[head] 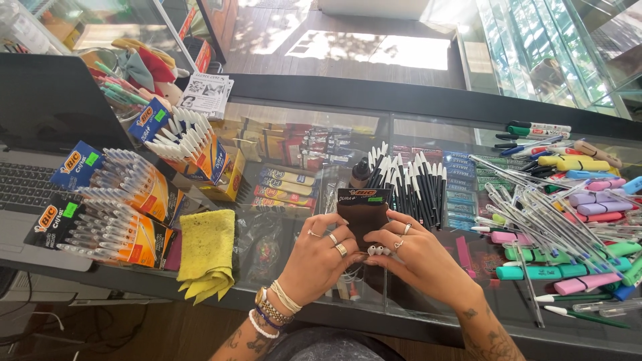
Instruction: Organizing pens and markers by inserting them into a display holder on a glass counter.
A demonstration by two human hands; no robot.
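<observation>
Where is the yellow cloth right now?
In the head view, the yellow cloth lies on the glass counter, left of the left hand and right beside the orange boxes of pens.

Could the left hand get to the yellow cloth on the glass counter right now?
Probably not at once: the left hand grips the dark pen box. The yellow cloth lies close beside it, with nothing between.

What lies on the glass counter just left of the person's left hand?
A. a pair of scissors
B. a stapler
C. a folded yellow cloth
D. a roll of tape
C: a folded yellow cloth lies on the glass counter left of the left hand.
</observation>
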